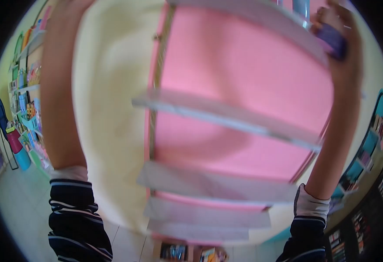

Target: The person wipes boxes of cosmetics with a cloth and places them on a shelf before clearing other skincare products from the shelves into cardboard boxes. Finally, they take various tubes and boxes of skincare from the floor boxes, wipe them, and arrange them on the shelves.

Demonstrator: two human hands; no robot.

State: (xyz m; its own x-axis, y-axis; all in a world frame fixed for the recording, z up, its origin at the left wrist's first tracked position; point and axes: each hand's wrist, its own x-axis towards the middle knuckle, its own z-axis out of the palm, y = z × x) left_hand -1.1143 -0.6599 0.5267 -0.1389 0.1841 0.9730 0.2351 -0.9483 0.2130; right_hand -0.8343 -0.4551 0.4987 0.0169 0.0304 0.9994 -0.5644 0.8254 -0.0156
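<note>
My right hand (346,32) is raised at the upper right, fingers closed around a small purple object (333,41), dark on one side and lilac on the other. Motion blur hides its exact kind. The hand is beside the right end of the top shelf (261,17), near a bluish clear item (302,9) that looks like a bottle. My left hand (75,3) reaches up past the frame's top edge at the left. Only its blurred lower part shows, so its fingers are hidden.
Grey shelves (217,113) are mounted across a pink back panel (244,65). Stocked shelves (29,87) line the left wall, with more racks (362,161) at right. Open boxes of goods (174,252) stand on the floor below.
</note>
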